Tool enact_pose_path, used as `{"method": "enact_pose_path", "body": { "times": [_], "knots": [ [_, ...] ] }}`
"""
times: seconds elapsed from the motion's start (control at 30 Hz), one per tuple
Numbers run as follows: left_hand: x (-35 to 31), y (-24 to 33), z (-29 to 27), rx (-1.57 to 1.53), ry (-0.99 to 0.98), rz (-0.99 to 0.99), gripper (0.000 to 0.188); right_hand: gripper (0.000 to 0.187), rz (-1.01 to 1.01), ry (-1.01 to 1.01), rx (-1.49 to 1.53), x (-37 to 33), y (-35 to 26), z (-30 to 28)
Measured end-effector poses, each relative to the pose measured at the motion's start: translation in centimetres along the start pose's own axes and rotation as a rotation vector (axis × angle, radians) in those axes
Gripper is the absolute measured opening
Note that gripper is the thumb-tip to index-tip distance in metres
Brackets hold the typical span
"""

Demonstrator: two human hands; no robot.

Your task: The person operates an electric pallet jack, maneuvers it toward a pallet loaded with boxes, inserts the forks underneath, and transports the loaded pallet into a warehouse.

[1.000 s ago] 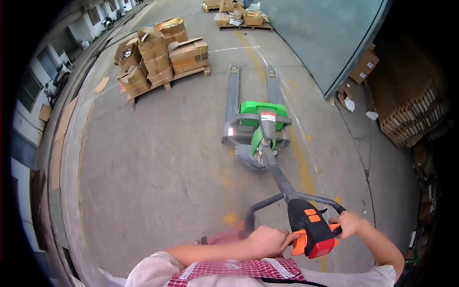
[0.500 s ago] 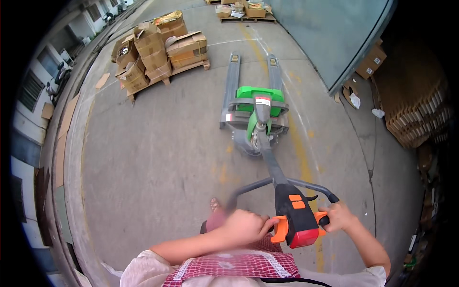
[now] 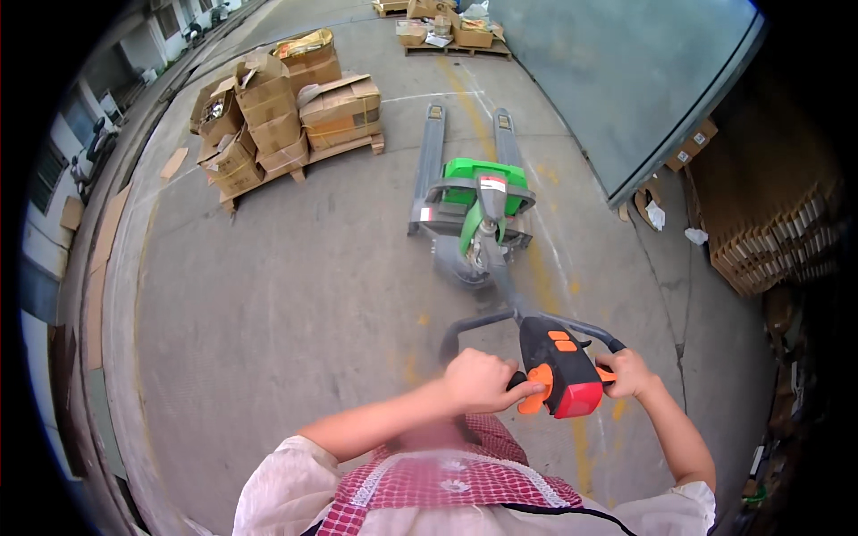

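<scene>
An electric pallet jack point(image 3: 471, 210) with a green cover stands in front of me, its two grey forks pointing away and bare. Its dark tiller head point(image 3: 556, 362) has orange buttons, orange thumb levers and a red end, and sits close to my body. My left hand point(image 3: 483, 381) is closed on the left grip, thumb against the orange lever. On the other side, my right hand point(image 3: 628, 372) wraps the right grip by its own orange lever. Parts of both grips are covered by my fingers.
Ahead to the left, a wooden pallet point(image 3: 304, 170) bears stacked cardboard boxes point(image 3: 268, 112). Another loaded pallet point(image 3: 456, 51) stands far ahead. A large grey-blue metal door panel point(image 3: 617, 80) rises at the right, with stacked flat cardboard point(image 3: 778, 237) beyond its edge.
The tiller head has swung slightly right and up in the picture, with both hands still on it. The pallet of boxes and the jack have shifted slightly left.
</scene>
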State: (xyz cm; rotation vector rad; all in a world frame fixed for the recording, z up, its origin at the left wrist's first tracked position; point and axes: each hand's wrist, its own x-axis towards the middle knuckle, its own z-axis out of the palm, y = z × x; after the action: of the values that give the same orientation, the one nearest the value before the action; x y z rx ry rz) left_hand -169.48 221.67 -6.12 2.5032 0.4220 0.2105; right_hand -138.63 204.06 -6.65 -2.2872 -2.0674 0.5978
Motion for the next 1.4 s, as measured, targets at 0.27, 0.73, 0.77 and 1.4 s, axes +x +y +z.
{"method": "enact_pose_path", "body": {
  "times": [0.27,0.73,0.77,1.4],
  "knots": [
    [6.0,-9.7,-6.0,0.066,-0.125,0.032,0.058,0.024,-0.023,0.064,-0.016,9.7,-0.2,-2.0],
    [9.9,-24.3,-21.5,0.069,-0.160,-0.087,0.048,0.041,-0.246,0.503,0.351,21.9,-11.4,-4.9],
    [10.6,-25.0,-22.4,0.061,-0.152,-0.083,0.048,0.041,-0.245,0.496,0.351,22.7,-11.5,-4.9],
    [21.8,-29.7,-20.1,0.169,-0.193,0.023,0.054,0.022,-0.028,0.435,0.307,29.6,-4.8,-7.8]
  ]
}}
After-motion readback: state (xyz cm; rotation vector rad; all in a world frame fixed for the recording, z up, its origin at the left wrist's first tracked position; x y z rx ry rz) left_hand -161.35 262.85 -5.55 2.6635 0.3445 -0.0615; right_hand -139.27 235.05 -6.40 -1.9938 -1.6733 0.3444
